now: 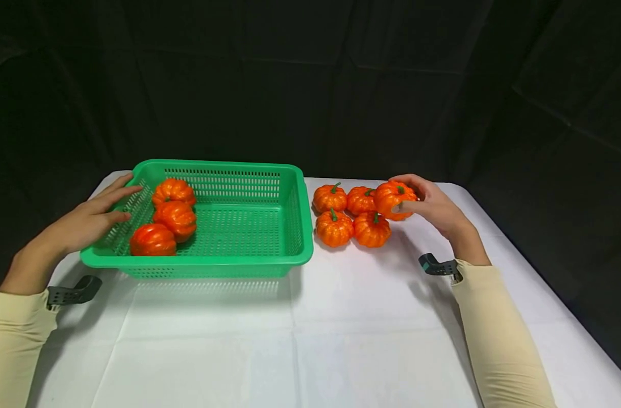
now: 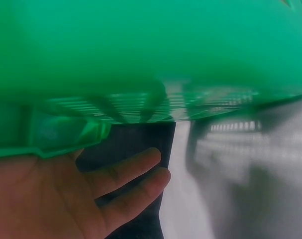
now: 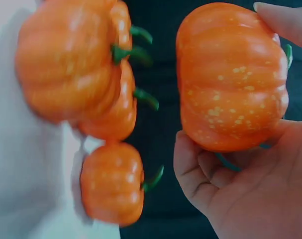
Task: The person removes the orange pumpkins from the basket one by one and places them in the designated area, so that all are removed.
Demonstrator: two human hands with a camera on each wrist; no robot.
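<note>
Pumpkin (image 1: 392,198): ribbed, glossy orange, pale-speckled, green stem.

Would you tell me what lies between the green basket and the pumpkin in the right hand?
In the head view, four orange pumpkins on the white tablecloth.

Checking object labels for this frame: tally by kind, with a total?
Orange pumpkins in the green basket: 3
Orange pumpkins on the white table: 4
Orange pumpkin in the right hand: 1
Green baskets: 1
Total: 9
</note>
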